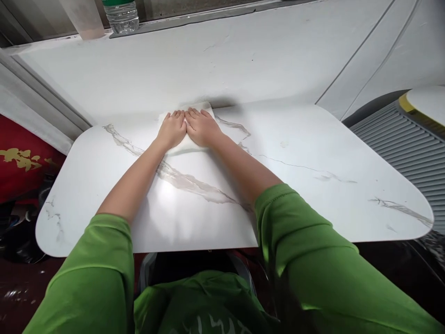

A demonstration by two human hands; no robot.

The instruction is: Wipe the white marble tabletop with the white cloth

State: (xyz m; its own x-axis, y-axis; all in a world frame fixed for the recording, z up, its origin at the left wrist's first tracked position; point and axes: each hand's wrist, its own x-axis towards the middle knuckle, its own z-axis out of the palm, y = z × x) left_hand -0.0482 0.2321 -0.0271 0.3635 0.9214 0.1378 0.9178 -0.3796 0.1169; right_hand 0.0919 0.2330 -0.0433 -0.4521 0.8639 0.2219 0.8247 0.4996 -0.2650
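A white cloth [187,147] lies on the white marble-patterned table [299,167], close to the edge by the wall. My left hand [173,130] presses flat on the cloth's left part, fingers stretched out and pointing away from me. Beside it, my right hand [201,126] rests flat on the same cloth, its fingers also extended. The two hands touch or nearly touch at the thumbs. Cloth shows beyond the fingertips and below the palms; the part under my hands is hidden.
A white wall [194,65] runs along the table's far edge. On the ledge above stand a water bottle [122,17] and a translucent cup [85,18]. A grey ribbed panel [392,134] is at the right, and a red item with gold pattern [24,157] at the left.
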